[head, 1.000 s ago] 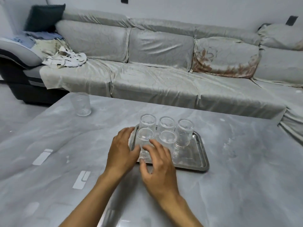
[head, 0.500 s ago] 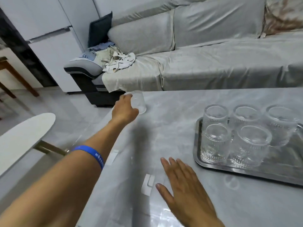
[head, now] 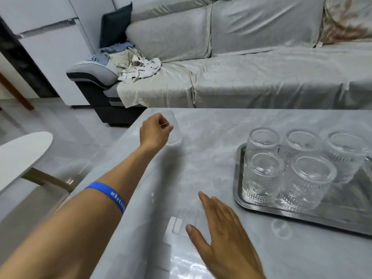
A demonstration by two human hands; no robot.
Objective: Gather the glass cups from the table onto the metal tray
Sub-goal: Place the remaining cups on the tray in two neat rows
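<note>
Glass cup gripped at the bench's far left

Glass is all the left hand [head: 156, 130] has: its grip is closed round a lone clear cup [head: 173, 129] near the far left edge of the grey marbled bench [head: 211, 158]. Fingers wrap the cup's upper part from the near side, and its base looks to be at the bench surface, though whether it still rests there I cannot tell. A blue band [head: 108, 195] circles that forearm.

The right hand [head: 223, 232] lies flat and released, palm down, fingers spread on the near part of the bench, grasping nothing, just beside two white strips [head: 174, 226] stuck to the top.

To the right sits the metal tray [head: 261, 211], with five ribbed cups [head: 261, 176] packed together at its left end, two in the near row and three behind. They appear to stand rim down. The lone cup is well apart from the tray.

Behind the bench runs a grey sofa [head: 251, 77] with crumpled cloth [head: 138, 70] heaped at its left arm.
</note>
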